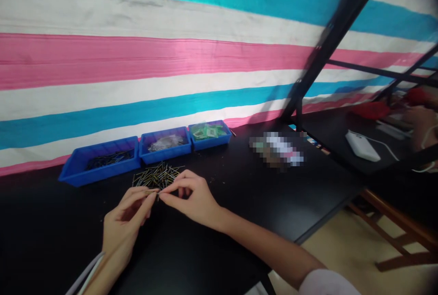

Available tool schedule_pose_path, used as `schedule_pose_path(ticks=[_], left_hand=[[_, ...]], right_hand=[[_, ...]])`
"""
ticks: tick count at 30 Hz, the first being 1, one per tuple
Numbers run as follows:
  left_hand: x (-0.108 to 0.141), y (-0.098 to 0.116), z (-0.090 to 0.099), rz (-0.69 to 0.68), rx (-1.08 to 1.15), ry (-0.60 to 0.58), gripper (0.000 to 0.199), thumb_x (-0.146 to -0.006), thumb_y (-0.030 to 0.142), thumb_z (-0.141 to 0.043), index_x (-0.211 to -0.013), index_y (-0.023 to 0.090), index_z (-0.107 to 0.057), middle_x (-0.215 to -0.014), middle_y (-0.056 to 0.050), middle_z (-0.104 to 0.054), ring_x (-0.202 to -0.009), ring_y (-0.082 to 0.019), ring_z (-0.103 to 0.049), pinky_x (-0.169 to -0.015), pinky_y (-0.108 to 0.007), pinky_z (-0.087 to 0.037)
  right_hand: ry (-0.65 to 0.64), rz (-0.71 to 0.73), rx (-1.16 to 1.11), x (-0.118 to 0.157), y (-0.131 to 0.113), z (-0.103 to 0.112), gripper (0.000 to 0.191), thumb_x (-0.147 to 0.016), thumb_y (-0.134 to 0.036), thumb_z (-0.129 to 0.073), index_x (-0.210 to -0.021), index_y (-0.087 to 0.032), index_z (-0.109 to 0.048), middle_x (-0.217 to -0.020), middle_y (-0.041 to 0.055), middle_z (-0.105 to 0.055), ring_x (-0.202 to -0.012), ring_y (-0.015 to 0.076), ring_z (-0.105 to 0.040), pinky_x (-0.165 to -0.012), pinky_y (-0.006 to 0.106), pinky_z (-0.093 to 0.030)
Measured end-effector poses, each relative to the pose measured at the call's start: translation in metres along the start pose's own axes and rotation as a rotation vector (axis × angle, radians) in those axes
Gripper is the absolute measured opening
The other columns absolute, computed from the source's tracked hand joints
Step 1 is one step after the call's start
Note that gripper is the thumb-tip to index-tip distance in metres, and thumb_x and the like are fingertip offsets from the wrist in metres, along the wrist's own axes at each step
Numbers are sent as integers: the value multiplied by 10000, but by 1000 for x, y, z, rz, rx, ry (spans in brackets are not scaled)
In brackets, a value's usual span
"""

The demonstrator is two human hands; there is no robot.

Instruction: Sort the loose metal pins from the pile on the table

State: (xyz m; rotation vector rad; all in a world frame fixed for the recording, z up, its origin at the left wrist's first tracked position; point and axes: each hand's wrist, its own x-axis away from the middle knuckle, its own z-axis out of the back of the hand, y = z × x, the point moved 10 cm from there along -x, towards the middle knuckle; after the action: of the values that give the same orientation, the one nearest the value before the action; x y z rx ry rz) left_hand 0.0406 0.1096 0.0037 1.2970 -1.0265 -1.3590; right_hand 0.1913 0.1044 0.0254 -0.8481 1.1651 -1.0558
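My left hand (126,219) is closed in a pinch on a thin metal rod (151,192), brass-coloured where it shows. From the other side my right hand (196,201) pinches thumb and forefinger together at the rod's end, where the fingertips of both hands meet. What exactly lies between the right fingertips is too small to make out. Just behind the hands a loose pile of thin metal rods (155,175), some dark and some brass-coloured, lies on the black table (178,254).
Three blue trays line the back: one with dark thin pieces (73,171), one with clear plastic bags (140,148), one with green-and-clear packets (228,137). A blurred-out item (277,149) lies right. Beyond the black frame (325,53) are a white device (362,145) and another person's arm (422,126).
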Motion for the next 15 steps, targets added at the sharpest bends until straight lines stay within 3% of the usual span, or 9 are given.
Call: schedule_pose_path(ticks=[7,15], left_hand=[[0,-5,-5,-14,-10,-20,112,-678,285,-681,-735,199,-637,-907,5,-519,-528,-46,-451,-389,-182,-332],[7,16,-6,-178,-126,-22,107,-768,262,-596,-848,212,-648,-896,-3,-487,-596,-59,-480,-495,-197,-393]], right_hand=[[-85,34,54,5,2,-11,153,-698,-314,-659,-783,-194,-700,-784,-6,-558,-537,41,-416,-517,198,-374],[5,-2,-35,-3,2,4,178,-737,-332,-613,-739,-175,-697,-684,12,-600,-561,82,-498,-516,215,-396]])
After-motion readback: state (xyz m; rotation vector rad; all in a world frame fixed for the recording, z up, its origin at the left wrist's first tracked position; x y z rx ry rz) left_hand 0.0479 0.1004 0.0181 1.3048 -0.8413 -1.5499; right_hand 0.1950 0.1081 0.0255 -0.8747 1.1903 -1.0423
